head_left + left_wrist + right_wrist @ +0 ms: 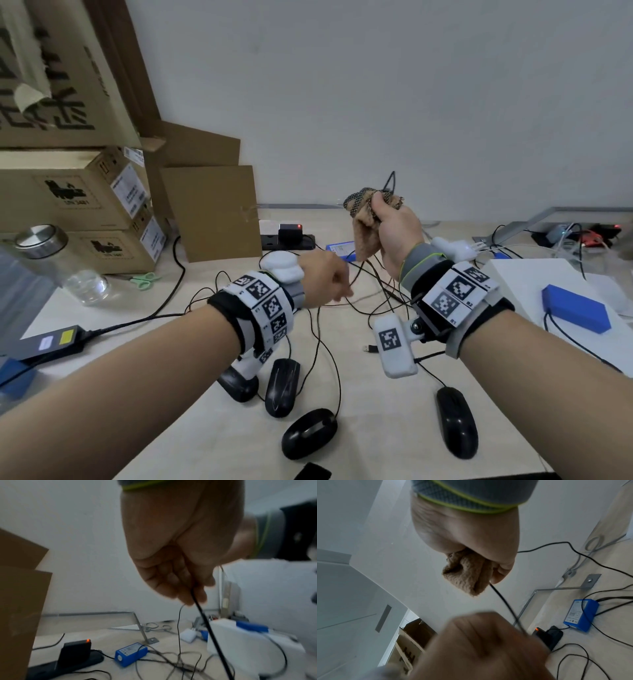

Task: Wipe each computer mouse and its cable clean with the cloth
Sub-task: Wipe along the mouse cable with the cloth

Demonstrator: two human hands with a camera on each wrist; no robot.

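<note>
Right grip (394, 229) raised and fisted; left grip (325, 281) curled, lower.

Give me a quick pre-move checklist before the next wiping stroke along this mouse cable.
1. Cloth gripped in right hand: ok.
2. Cable runs out of the cloth fold: ok.
3. Left hand pinches the cable below: ok.
4. Cable taut between the hands: cannot tell, blurred.
5. Which mouse this cable belongs to: cannot tell, cables tangle on the desk.
6. Four mice resting on the desk, none dangling: ok.
</note>
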